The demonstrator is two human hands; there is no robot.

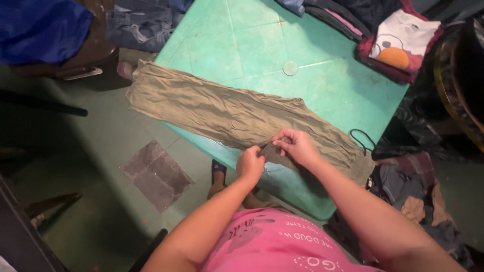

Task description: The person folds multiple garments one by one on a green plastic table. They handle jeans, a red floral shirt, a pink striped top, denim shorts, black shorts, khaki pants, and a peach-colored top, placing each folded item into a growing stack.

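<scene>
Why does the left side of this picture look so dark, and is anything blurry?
In the head view, light falls mostly on the green table and the olive trousers; the floor at left sinks into shadow. The left hand and right hand, pinching the trousers' edge, look slightly soft. The wide lens bends the table's edges, and the folded clothes at top right stay fairly clear.

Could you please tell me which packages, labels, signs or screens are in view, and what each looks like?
No packages, labels, signs or screens are in view.
Printed shirt: folded at the green table's far right corner, white and maroon, with a cartoon face with an orange nose.
</scene>
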